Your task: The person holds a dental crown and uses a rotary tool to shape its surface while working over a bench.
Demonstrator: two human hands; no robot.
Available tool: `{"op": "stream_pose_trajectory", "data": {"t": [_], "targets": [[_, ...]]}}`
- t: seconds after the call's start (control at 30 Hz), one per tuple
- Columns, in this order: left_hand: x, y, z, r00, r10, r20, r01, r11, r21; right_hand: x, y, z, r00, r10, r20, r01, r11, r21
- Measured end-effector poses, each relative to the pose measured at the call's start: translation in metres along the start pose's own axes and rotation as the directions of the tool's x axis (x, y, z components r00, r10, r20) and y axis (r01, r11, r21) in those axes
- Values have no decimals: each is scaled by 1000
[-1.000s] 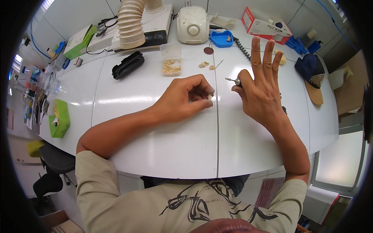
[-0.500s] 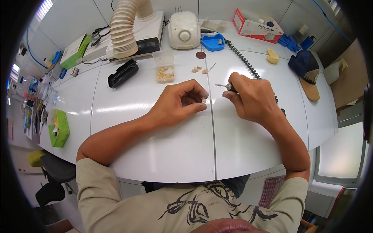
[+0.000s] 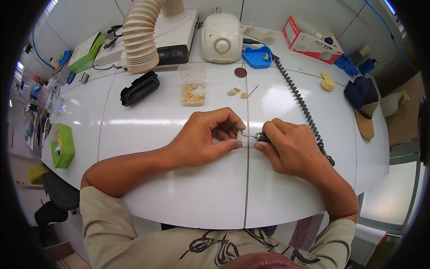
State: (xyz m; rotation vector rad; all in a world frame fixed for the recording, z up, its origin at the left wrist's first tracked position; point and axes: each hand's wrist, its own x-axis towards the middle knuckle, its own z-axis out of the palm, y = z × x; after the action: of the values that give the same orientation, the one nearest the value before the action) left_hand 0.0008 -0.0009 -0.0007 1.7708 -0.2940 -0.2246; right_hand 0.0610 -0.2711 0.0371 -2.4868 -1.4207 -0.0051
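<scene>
- Rotary handpiece [image 3: 264, 137] in the right hand [image 3: 293, 148], above the white table [image 3: 197, 197], just right of the seam; its long axis runs nearly level from side to side — slim metal bit [image 3: 250, 135] pointing left, black body running back into the fist.
- Right hand: thumb and fingers closed in a narrow grip around the black body.
- Left hand [image 3: 201, 139]: thumb and fingertips curled to the right, pinching a small pale piece [image 3: 240, 134], mostly hidden between them.
- Bit and pale piece: the tip is right at the piece — whether it touches is too small to tell.
- Coiled black cord [image 3: 299, 96]: slants down the table to beside the right wrist.
- Beyond the hands: an open clear box [image 3: 193, 103] with pale pieces inside, loose pale pieces [image 3: 233, 92], and a thin pointed tool [image 3: 253, 91] slanting up to the right.
- Farther back: a reddish-brown disc [image 3: 240, 72], a blue tray [image 3: 256, 63] and a white control unit [image 3: 221, 33] with a round knob.
</scene>
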Motion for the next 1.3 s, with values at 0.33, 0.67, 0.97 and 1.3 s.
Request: {"op": "stream_pose_trajectory", "data": {"t": [0.33,0.67,0.97,1.3], "targets": [[0,1,1,1000,26,-12,-25,1000,18,2,-3,1,998,46,52,-44,999,-30],[-1,1,3,998,43,-44,-42,999,26,3,1,0,968,-69,-241,15,975,-221],[0,1,4,995,63,-83,-59,997,53,7,14,5,958,-59,-281,22,991,-132],[0,5,3,988,-57,-141,39,991,-125,9,28,19,947,-46,-317,21,996,-82]]}}
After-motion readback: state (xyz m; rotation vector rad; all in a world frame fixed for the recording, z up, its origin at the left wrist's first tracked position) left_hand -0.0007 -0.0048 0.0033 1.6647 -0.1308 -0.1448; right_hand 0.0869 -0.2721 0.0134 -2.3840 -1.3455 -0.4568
